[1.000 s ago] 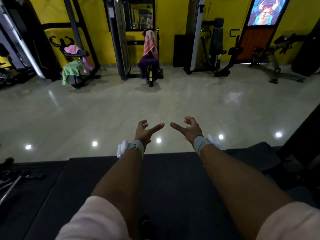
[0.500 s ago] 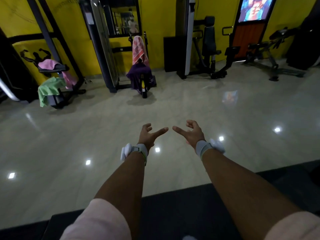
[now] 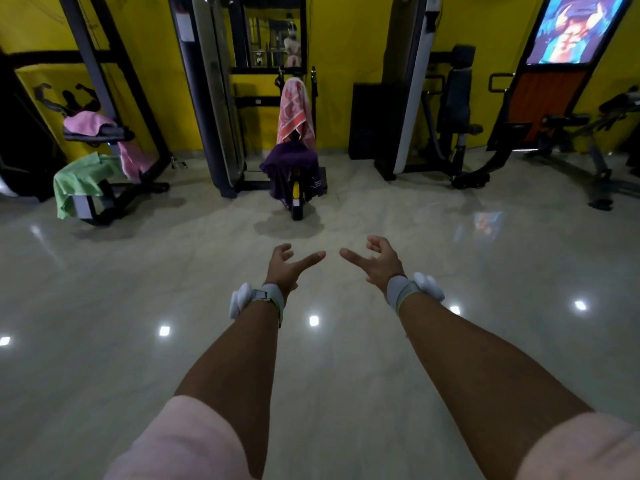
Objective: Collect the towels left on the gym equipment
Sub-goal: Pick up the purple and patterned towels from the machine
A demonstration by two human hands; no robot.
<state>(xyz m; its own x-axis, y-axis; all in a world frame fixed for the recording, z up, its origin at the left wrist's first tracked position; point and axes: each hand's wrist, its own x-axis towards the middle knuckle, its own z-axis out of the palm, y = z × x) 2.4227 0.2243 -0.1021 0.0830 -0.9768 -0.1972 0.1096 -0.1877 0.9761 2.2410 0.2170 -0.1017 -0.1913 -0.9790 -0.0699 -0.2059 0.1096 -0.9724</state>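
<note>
While nothing held: left hand (image 3: 285,266) and right hand (image 3: 375,261) out ahead, fingers loosely spread, forefingers angled toward each other, well apart from any towel
Pink patterned towel (image 3: 295,110) draped over upright bar, purple towel (image 3: 290,168) over seat below, likely left by users; pink towel (image 3: 95,121) and green towel (image 3: 81,178) on left machine (image 3: 117,194); mirror (image 3: 275,43) reflection too small to read; far-right bench cut off

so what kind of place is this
A gym, most likely: weight machines stand along a yellow wall, with towels draped on them, such as the orange towel and green towel.
</note>
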